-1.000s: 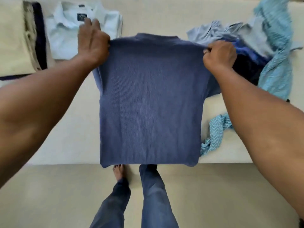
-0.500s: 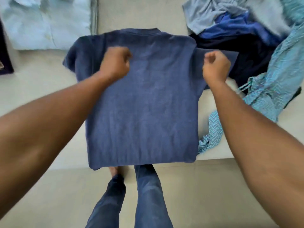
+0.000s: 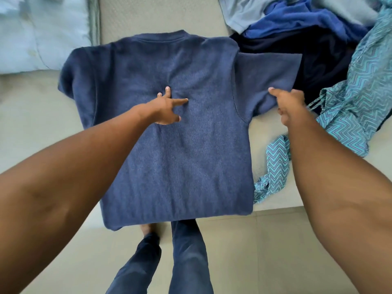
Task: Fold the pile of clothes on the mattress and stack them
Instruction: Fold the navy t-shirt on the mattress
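Dark blue knit t-shirt (image 3: 180, 155) flat on beige mattress (image 3: 31, 124), hem over near edge, left hand (image 3: 167, 110) fingers straight and spread, pressing shirt middle, right hand (image 3: 289, 105) pinching short sleeve (image 3: 269, 71), unfolded clothes pile (image 3: 307, 28) at right, folded pale blue shirt (image 3: 42, 35) upper left

The shirt (image 3: 180, 155), held up by its shoulders a second ago, now lies flat on the mattress (image 3: 31, 113) with both sleeves spread. The left hand (image 3: 167, 109) has let go and opened, fingers splayed and pressing the shirt's middle. The right hand (image 3: 290, 105) has moved out to the right sleeve (image 3: 267, 73) and grips its lower edge.
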{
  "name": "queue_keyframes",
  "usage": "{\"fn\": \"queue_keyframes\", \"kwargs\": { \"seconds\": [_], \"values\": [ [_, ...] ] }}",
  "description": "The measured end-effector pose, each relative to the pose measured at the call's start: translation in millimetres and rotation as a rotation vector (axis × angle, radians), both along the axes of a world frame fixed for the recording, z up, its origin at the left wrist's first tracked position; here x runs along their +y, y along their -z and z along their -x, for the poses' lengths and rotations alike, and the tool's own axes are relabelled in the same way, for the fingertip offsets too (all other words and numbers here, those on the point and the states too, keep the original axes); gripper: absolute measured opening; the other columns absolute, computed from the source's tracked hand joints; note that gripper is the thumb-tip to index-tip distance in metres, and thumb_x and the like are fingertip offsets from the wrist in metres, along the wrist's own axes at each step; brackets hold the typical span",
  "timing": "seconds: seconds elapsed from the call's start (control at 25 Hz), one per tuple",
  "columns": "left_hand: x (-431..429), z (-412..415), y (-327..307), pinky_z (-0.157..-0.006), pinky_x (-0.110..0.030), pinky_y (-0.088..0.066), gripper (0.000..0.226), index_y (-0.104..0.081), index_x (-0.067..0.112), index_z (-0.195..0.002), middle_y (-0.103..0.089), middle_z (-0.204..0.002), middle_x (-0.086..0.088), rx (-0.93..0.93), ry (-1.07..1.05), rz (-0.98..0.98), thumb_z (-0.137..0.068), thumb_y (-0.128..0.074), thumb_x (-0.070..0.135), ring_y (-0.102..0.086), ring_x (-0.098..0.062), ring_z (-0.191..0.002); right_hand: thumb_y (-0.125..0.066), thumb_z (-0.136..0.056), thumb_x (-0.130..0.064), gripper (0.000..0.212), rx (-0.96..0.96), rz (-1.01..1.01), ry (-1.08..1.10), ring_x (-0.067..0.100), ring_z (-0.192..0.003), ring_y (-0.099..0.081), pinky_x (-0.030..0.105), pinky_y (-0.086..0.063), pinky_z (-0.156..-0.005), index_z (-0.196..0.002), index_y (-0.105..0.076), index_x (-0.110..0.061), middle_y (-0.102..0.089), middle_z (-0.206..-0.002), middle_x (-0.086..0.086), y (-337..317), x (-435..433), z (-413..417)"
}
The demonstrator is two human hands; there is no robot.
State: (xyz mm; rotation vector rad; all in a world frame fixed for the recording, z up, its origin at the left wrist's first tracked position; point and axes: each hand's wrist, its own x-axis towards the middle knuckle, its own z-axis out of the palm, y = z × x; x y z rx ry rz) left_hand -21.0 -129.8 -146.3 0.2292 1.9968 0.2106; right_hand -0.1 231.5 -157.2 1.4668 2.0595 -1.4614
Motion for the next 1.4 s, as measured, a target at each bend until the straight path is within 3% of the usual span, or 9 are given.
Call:
{"fn": "queue_keyframes", "kwargs": {
  "seconds": [0.16,0.32,0.4,0.52,0.64,0.76,0.96,1.2,1.4],
  "values": [
    [-1,-1,-6,-0.122,-0.051,-0.031,0.072,-0.019,0.048,-0.161,0.018,-0.171,-0.012,0.026,0.016,0.026,-0.102,-0.059,0.039,0.0,-0.04,-0.159,-0.072,-0.073,-0.016,0.024,0.174,0.138,0.379,0.017,-0.072,-0.068,0.03,-0.054,-0.061,-0.095,-0.064,-0.011,-0.072,-0.092,0.002,-16,15,-17],
    [3,-3,-14,-0.116,-0.044,-0.04,0.063,-0.038,0.034,-0.157,-0.025,-0.168,-0.015,0.169,-0.058,-0.043,-0.099,-0.063,0.033,-0.036,-0.036,-0.149,-0.074,-0.077,-0.016,0.029,0.268,-0.048,0.213,0.015,-0.08,-0.072,0.033,-0.06,-0.071,-0.104,-0.074,-0.004,-0.077,-0.096,0.004,-32,12,-27],
    [4,-6,-17,-0.101,-0.04,-0.052,0.049,-0.055,0.028,-0.146,-0.065,-0.135,-0.009,0.289,-0.331,-0.211,-0.097,-0.063,0.025,-0.063,-0.029,-0.121,-0.072,-0.081,-0.022,0.028,0.352,-0.331,0.008,0.007,-0.079,-0.065,0.028,-0.058,-0.077,-0.103,-0.074,-0.004,-0.074,-0.095,-0.001,-47,-6,-24],
    [13,-14,-23,-0.076,-0.045,-0.06,0.027,-0.065,0.017,-0.126,-0.076,-0.09,-0.01,0.19,-0.961,-0.508,-0.103,-0.059,0.028,-0.073,-0.029,-0.081,-0.067,-0.09,-0.022,0.014,0.551,-0.517,-0.458,0.011,-0.068,-0.053,0.032,-0.047,-0.068,-0.09,-0.067,-0.008,-0.064,-0.079,-0.002,-82,-78,-31],
    [20,-30,-35,-0.077,-0.046,-0.06,0.064,-0.063,0.01,-0.126,-0.075,-0.098,-0.014,-0.124,-1.382,-0.553,-0.105,-0.036,0.063,-0.074,-0.03,-0.085,-0.063,-0.096,-0.03,0.021,0.596,-0.339,-0.871,0.018,-0.082,-0.067,0.035,-0.054,-0.074,-0.111,-0.072,-0.019,-0.072,-0.093,-0.002,-84,-149,-64],
    [14,-48,-22,-0.097,-0.054,-0.056,0.092,-0.05,0.011,-0.147,-0.065,-0.13,-0.014,-0.32,-1.57,-0.488,-0.094,-0.026,0.083,-0.067,-0.036,-0.118,-0.065,-0.093,-0.024,0.026,0.487,-0.325,-0.718,0.02,-0.093,-0.07,0.043,-0.057,-0.083,-0.118,-0.071,-0.016,-0.073,-0.103,0.001,-49,-150,-114],
    [21,-76,-2,-0.094,-0.047,-0.06,0.056,-0.06,0.01,-0.135,-0.07,-0.126,-0.013,-0.198,-1.51,-0.451,-0.092,-0.074,0.044,-0.074,-0.027,-0.104,-0.08,-0.083,-0.03,0.056,-0.123,-0.275,-0.507,0.026,-0.112,-0.062,0.043,-0.052,-0.098,-0.13,-0.055,-0.014,-0.06,-0.124,0.005,0,-83,-183],
    [48,-95,5,-0.083,-0.044,-0.063,0.035,-0.058,0.004,-0.122,-0.071,-0.121,-0.015,-0.235,-1.372,-0.41,-0.093,-0.075,0.012,-0.076,-0.029,-0.091,-0.085,-0.081,-0.037,0.047,-0.348,0.032,-0.708,0.024,-0.1,-0.063,0.032,-0.048,-0.083,-0.118,-0.066,-0.016,-0.07,-0.11,0.002,1,-58,-266],
    [51,-93,0,-0.075,-0.043,-0.065,0.011,-0.053,0.01,-0.108,-0.07,-0.12,-0.022,-0.064,-1.382,-0.508,-0.101,-0.061,0.005,-0.077,-0.037,-0.089,-0.073,-0.094,-0.036,0.038,-0.172,-0.336,-0.685,0.034,-0.067,-0.058,0.033,-0.038,-0.062,-0.07,-0.056,-0.012,-0.061,-0.068,0.009,-5,-51,-324]
  ]
}}
